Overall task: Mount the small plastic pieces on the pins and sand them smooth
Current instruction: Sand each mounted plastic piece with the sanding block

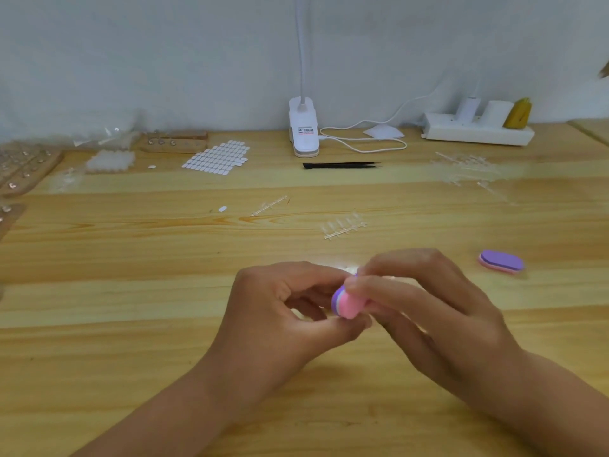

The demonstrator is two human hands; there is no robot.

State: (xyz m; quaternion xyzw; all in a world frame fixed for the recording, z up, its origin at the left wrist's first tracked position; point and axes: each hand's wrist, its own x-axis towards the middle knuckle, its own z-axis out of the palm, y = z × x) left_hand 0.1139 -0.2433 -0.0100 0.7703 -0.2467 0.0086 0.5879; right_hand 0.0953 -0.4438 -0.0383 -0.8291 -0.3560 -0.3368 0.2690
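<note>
Illegible lamp-clip label (305, 130); sanding block (344, 303) in right hand (428, 308)

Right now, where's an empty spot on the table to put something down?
The widest bare patch of the light wooden table is near-left, beside the left hand and below the clear plastic strip of tips. Also bare: nearer you than the loose purple-and-pink sanding block. The far-left corner, around the white oval sticker sheet, is crowded.

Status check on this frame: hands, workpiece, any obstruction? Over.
Hands: left hand and right hand both pinch the sanding block. Any plastic piece is hidden by fingers. Nothing in the way; spare block lies apart, to the right.
</note>
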